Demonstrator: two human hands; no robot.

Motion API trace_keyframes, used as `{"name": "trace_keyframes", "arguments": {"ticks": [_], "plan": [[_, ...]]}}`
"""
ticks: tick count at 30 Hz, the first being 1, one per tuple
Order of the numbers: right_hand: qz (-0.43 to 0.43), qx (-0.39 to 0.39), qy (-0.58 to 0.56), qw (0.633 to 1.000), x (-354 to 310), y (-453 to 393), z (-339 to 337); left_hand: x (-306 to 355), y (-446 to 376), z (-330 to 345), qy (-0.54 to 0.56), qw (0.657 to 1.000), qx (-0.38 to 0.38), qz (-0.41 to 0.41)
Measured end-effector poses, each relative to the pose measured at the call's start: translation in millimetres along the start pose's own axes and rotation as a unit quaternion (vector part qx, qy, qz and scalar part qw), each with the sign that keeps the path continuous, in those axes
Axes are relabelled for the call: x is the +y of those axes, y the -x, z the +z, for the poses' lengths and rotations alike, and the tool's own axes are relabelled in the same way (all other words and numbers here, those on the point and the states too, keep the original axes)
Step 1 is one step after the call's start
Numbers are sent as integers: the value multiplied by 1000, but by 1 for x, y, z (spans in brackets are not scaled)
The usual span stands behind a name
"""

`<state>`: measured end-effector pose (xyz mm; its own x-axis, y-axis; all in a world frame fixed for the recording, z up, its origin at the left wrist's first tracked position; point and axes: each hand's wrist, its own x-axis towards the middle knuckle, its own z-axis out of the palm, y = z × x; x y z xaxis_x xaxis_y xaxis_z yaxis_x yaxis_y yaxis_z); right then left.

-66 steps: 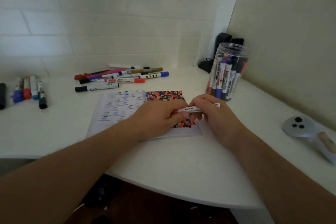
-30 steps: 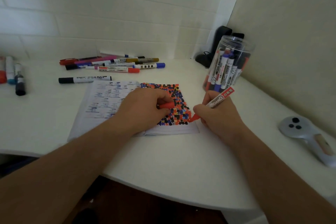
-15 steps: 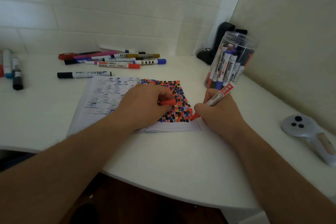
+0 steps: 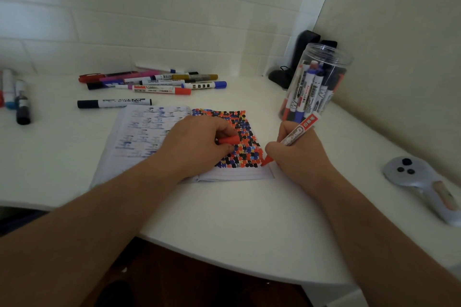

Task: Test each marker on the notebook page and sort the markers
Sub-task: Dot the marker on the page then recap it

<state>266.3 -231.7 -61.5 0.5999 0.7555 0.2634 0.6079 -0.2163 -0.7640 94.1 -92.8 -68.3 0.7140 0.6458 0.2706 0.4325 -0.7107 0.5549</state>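
Note:
An open notebook (image 4: 139, 132) lies on the white desk, its right page covered with red, blue and black dots. My right hand (image 4: 296, 157) grips an uncapped red marker (image 4: 296, 132), whose tip touches the page's lower right corner. My left hand (image 4: 197, 144) rests on the notebook and holds the red cap (image 4: 228, 140) in curled fingers. A pile of several markers (image 4: 154, 80) lies behind the notebook. A clear jar (image 4: 315, 85) full of markers stands at the right.
A few more markers (image 4: 17, 97) lie at the far left edge. A black marker (image 4: 113, 103) lies alone just behind the notebook. A grey controller (image 4: 419, 182) rests at the right, near the wall. Black objects (image 4: 296, 57) sit in the corner.
The marker was capped and held by both hands; now the cap is off in my left hand and my right hand has brought the tip down to the page.

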Motion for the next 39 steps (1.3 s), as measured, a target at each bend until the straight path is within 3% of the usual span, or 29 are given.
{"name": "trace_keyframes", "arguments": {"ticks": [18, 26, 34, 39], "plan": [[26, 5, -58, 998, 3, -2, -1, 1, 1, -1, 1, 1000, -1, -3], [13, -18, -10, 1000, 3, -2, 1, 3, 2, -3, -1, 1000, -5, 2], [-54, -72, -258, 962, -8, 2, -6, 3, 2, -5, 33, 999, -23, 15], [-45, -80, -261, 961, -7, 1, -3, 3, 2, -6, 67, 997, -23, 14]]}}
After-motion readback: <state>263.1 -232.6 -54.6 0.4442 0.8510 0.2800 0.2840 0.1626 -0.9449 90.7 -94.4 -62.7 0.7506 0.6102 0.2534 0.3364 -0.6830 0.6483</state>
